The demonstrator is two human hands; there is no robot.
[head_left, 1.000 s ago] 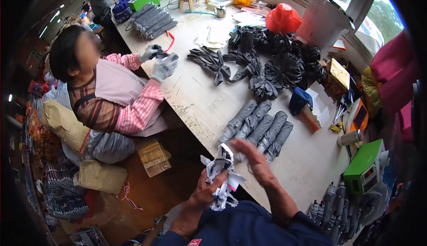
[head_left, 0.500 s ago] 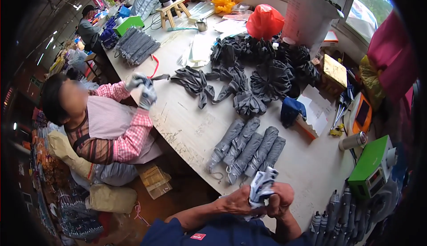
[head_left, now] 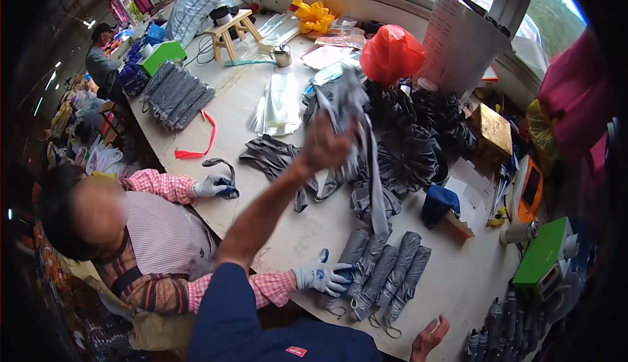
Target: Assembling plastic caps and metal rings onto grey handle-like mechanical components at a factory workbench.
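Gripping blurred grey fabric — left hand, fingers clamped on it, right hand — fingers apart, near grey rolls

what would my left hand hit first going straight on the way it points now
Beyond the blurred grey fabric bundle at it, your left hand would probably meet the heap of black gathered fabric; depth is unclear.
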